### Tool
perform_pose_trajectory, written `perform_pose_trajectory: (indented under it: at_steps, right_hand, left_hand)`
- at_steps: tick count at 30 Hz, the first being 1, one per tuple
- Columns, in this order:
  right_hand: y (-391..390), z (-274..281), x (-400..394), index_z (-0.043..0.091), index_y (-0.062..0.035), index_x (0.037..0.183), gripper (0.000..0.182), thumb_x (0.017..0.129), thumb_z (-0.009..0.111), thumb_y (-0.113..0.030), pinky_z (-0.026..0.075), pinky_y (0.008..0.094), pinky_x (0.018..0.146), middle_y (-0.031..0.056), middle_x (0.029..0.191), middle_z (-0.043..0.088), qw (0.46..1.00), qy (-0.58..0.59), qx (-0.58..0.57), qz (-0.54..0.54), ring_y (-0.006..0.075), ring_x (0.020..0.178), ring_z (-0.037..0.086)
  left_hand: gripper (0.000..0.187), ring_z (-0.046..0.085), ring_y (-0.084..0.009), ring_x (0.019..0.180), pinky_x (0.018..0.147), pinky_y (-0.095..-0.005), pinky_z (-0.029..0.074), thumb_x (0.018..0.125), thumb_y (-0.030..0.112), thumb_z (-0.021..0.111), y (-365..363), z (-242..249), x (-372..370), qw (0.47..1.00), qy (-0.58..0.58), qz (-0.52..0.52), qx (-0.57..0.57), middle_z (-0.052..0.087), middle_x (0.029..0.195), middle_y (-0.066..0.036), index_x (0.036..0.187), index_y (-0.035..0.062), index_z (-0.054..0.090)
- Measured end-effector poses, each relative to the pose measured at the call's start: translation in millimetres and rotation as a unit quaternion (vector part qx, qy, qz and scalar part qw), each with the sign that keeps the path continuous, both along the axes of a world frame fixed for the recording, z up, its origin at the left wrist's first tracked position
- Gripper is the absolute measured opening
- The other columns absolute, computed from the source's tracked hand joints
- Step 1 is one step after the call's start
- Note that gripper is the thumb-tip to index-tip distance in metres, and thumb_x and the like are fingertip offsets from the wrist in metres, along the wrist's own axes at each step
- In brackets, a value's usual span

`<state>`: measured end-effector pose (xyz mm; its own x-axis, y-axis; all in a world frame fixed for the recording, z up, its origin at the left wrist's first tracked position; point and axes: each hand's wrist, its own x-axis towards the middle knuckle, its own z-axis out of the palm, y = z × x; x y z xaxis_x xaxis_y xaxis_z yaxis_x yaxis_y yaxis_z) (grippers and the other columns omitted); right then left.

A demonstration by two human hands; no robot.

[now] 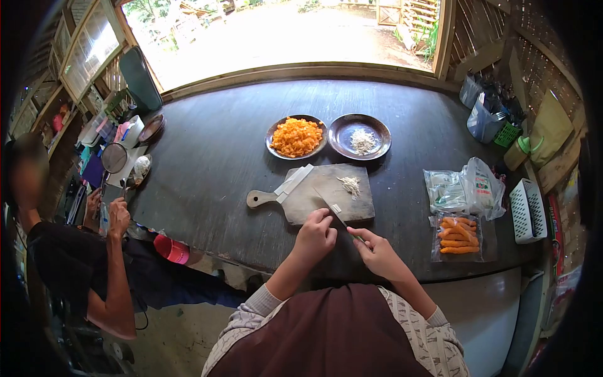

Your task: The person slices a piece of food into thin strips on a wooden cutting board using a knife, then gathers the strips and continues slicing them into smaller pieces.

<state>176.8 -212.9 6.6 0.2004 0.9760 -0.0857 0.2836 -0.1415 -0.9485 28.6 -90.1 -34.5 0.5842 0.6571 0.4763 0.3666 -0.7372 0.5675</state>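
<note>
My right hand [378,254] is wrapped round the handle of a knife [328,202], whose blade points up and left over the cutting board [326,179]. A small white piece [336,208] shows against the blade. My left hand [315,237] is closed at the board's near edge, left of the knife; whatever its fingers hold is hidden. Thin white slivers [349,186] lie in a small heap on the board's right part. Long white strips [294,182] rest near the board's handle.
Behind the board stand a plate of chopped orange pieces [296,137] and a plate [339,135] with white shreds. Plastic packs [447,190] and a bag of orange carrots [458,236] lie right, beside a white basket [529,212]. A person [94,270] works at the left.
</note>
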Motion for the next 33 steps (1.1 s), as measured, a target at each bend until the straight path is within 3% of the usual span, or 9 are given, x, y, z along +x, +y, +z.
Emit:
perform_pose_trajectory:
  at_steps: [15, 18, 20, 21, 23, 30, 32, 33]
  right_hand:
    - [-1.3, 0.8, -1.8, 0.057, -0.0139, 0.128, 0.034, 0.094, 0.053, -0.012, 0.033, 0.0222, 0.051, -0.0040, 0.060, 0.046, 0.999, 0.003, -0.032, 0.004, 0.0031, 0.056, 0.036]
    - [3.6, -10.4, -4.5, 0.058, -0.0124, 0.126, 0.033, 0.093, 0.054, -0.012, 0.037, 0.0230, 0.054, -0.0012, 0.062, 0.049, 0.998, -0.042, 0.037, -0.002, 0.0045, 0.057, 0.039]
    - [9.7, -1.2, -5.3, 0.058, -0.0139, 0.123, 0.031, 0.092, 0.054, -0.014, 0.044, 0.0318, 0.057, 0.0177, 0.067, 0.058, 0.999, -0.042, -0.001, -0.003, 0.0165, 0.055, 0.051]
    - [8.4, 1.8, -4.7, 0.058, -0.0139, 0.123, 0.031, 0.092, 0.054, -0.014, 0.044, 0.0318, 0.057, 0.0177, 0.067, 0.058, 0.999, -0.043, 0.002, -0.004, 0.0165, 0.055, 0.051]
    - [6.0, 7.5, -4.2, 0.059, -0.0115, 0.125, 0.033, 0.093, 0.054, -0.012, 0.037, 0.0233, 0.055, -0.0002, 0.062, 0.049, 0.999, -0.039, -0.007, 0.000, 0.0056, 0.057, 0.039]
    - [6.2, 0.6, -2.1, 0.059, -0.0111, 0.125, 0.032, 0.093, 0.053, -0.013, 0.035, 0.0233, 0.052, -0.0014, 0.061, 0.046, 0.999, -0.005, -0.031, 0.002, 0.0052, 0.056, 0.036]
    - [12.5, -0.9, -3.7, 0.058, -0.0151, 0.124, 0.032, 0.092, 0.053, -0.016, 0.044, 0.0322, 0.057, 0.0167, 0.067, 0.057, 0.999, -0.044, -0.020, 0.000, 0.0158, 0.056, 0.051]
    - [11.1, -0.8, -4.3, 0.058, -0.0151, 0.124, 0.032, 0.092, 0.053, -0.016, 0.044, 0.0322, 0.057, 0.0167, 0.067, 0.057, 0.999, -0.044, -0.017, -0.001, 0.0158, 0.056, 0.051]
  left_hand:
    - [0.021, 0.057, -0.0366, 0.102, 0.092, -0.0408, 0.046, 0.074, 0.008, 0.057, -0.1, 5.8, -0.6, 1.000, 0.004, -0.009, 0.006, 0.058, 0.107, -0.024, 0.087, -0.0086, 0.062]
    - [0.021, 0.057, -0.0368, 0.102, 0.093, -0.0409, 0.046, 0.075, 0.008, 0.057, -0.2, 6.2, -0.6, 1.000, 0.002, -0.009, 0.000, 0.058, 0.107, -0.024, 0.086, -0.0087, 0.062]
    - [0.021, 0.057, -0.0366, 0.102, 0.093, -0.0409, 0.046, 0.075, 0.008, 0.057, -0.8, 2.8, -1.1, 1.000, 0.005, -0.010, 0.002, 0.059, 0.107, -0.024, 0.087, -0.0087, 0.062]
    - [0.021, 0.057, -0.0364, 0.102, 0.092, -0.0409, 0.046, 0.075, 0.008, 0.057, 1.2, 2.8, -0.6, 1.000, 0.006, -0.007, 0.007, 0.059, 0.107, -0.024, 0.087, -0.0088, 0.062]
    - [0.021, 0.057, -0.0362, 0.103, 0.092, -0.0408, 0.046, 0.075, 0.008, 0.057, 0.8, 2.9, -1.2, 1.000, 0.006, -0.006, 0.015, 0.059, 0.107, -0.024, 0.087, -0.0088, 0.062]
    - [0.025, 0.059, -0.0368, 0.101, 0.090, -0.0403, 0.048, 0.074, 0.006, 0.058, 0.6, 5.6, -1.0, 1.000, 0.001, -0.007, 0.006, 0.060, 0.107, -0.024, 0.092, -0.0100, 0.064]
    - [0.025, 0.059, -0.0368, 0.101, 0.090, -0.0402, 0.048, 0.074, 0.006, 0.058, -1.8, 4.9, -1.7, 1.000, 0.007, -0.005, 0.006, 0.060, 0.107, -0.024, 0.091, -0.0102, 0.064]
    - [0.025, 0.059, -0.0369, 0.100, 0.090, -0.0402, 0.048, 0.074, 0.006, 0.058, -0.2, 6.1, -1.1, 1.000, 0.009, -0.001, 0.013, 0.060, 0.108, -0.024, 0.091, -0.0104, 0.064]
